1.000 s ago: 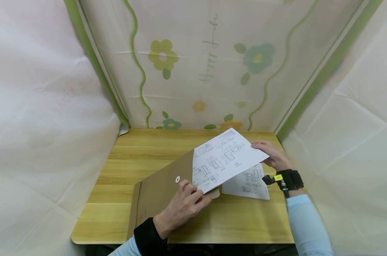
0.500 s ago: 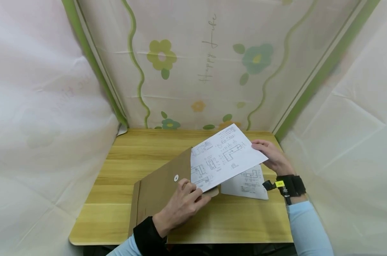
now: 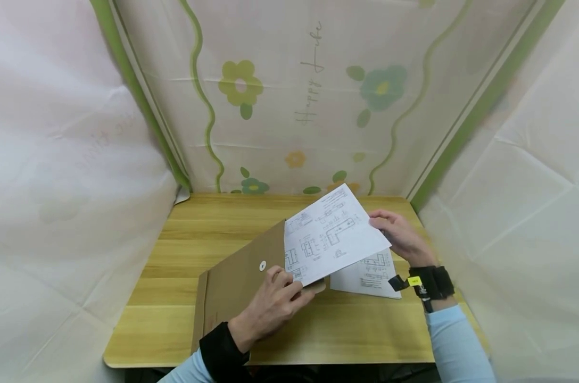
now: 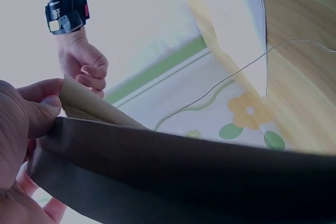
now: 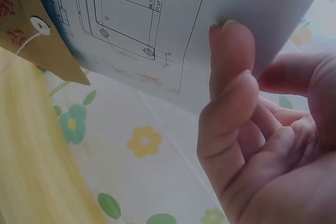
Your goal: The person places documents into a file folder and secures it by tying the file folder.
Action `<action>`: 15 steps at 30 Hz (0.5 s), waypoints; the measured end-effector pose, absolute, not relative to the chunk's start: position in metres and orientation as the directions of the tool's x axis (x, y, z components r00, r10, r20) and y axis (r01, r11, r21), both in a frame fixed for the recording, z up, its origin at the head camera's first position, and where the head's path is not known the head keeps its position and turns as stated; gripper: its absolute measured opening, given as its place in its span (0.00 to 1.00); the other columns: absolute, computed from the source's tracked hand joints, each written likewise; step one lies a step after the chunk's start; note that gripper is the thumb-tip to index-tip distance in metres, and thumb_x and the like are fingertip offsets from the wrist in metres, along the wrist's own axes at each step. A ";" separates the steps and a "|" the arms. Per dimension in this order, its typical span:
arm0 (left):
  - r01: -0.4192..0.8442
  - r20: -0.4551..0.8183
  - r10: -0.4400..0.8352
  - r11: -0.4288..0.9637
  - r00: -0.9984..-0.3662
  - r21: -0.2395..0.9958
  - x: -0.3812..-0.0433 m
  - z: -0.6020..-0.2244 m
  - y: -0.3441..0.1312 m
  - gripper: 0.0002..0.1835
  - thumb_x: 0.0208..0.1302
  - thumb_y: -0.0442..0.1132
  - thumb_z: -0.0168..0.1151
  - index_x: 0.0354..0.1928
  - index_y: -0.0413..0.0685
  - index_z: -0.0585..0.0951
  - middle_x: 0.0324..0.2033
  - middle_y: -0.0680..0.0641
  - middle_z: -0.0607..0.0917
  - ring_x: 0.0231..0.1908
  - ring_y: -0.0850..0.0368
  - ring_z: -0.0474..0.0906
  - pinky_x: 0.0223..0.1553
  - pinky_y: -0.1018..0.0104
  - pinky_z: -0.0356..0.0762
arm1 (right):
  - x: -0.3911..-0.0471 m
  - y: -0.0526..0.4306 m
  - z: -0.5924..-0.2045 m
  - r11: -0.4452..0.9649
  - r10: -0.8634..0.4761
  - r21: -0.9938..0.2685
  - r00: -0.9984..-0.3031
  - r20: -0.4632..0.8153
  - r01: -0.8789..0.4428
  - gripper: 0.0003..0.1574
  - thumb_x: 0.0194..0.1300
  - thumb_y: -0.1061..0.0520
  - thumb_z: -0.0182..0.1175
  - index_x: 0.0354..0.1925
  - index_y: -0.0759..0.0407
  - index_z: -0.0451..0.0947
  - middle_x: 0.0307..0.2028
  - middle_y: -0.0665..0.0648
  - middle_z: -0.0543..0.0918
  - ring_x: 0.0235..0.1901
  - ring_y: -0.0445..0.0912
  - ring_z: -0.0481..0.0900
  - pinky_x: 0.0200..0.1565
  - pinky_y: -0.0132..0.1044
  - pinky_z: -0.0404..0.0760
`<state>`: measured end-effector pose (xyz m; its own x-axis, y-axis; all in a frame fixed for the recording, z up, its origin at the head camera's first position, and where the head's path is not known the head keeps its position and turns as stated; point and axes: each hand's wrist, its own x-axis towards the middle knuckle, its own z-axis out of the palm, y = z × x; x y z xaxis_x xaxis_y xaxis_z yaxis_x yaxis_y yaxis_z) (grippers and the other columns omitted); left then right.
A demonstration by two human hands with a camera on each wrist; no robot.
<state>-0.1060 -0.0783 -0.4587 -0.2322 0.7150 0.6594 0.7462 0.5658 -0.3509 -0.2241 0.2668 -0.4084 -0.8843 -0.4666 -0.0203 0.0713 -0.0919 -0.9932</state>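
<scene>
A brown kraft paper envelope [image 3: 239, 276] with a white round button [image 3: 263, 266] lies slanted, its mouth facing right. My left hand [image 3: 270, 306] grips the mouth's near edge. In the left wrist view its thumb and fingers pinch the envelope flap [image 4: 100, 106]. A white sheet with technical drawings [image 3: 335, 231] is partly inside the envelope, and the rest sticks out to the upper right. My right hand [image 3: 399, 234] pinches the sheet's outer right edge between thumb and fingers, as the right wrist view [image 5: 231, 77] shows too. How deep the sheet sits is hidden.
A second printed sheet [image 3: 371, 274] lies on the wooden table [image 3: 366, 330], partly under the held sheet. A thin string [image 4: 210, 87] trails from the envelope. White floral curtains [image 3: 289, 106] stand behind and at both sides.
My right hand has moved slightly left and down with the sheet. More of the sheet's left side is now hidden in the envelope. The left hand stays nearly in place.
</scene>
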 end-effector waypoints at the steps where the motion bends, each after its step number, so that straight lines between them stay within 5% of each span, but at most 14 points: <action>1: 0.747 0.658 0.716 0.565 -0.233 -0.350 -0.106 -0.459 -0.078 0.14 0.69 0.38 0.49 0.43 0.61 0.84 0.26 0.56 0.72 0.36 0.55 0.67 0.45 0.56 0.61 | -0.223 0.266 -0.408 -0.091 -0.466 -0.993 -0.884 -0.023 0.074 0.13 0.75 0.64 0.47 0.47 0.56 0.78 0.41 0.52 0.88 0.34 0.42 0.86 0.32 0.34 0.84; 15: 0.749 0.664 0.711 0.566 -0.231 -0.345 -0.105 -0.457 -0.078 0.14 0.70 0.38 0.49 0.43 0.61 0.85 0.25 0.56 0.72 0.34 0.55 0.65 0.45 0.56 0.61 | -0.216 0.248 -0.410 -0.114 -0.551 -0.991 -0.835 0.003 0.072 0.11 0.75 0.66 0.44 0.49 0.59 0.72 0.42 0.53 0.88 0.35 0.43 0.88 0.33 0.33 0.84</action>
<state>-0.1046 -0.0776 -0.4570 -0.2310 0.7109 0.6643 0.7487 0.5659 -0.3453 -0.2158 0.2484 -0.4102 -0.8346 -0.5509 0.0029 0.0717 -0.1137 -0.9909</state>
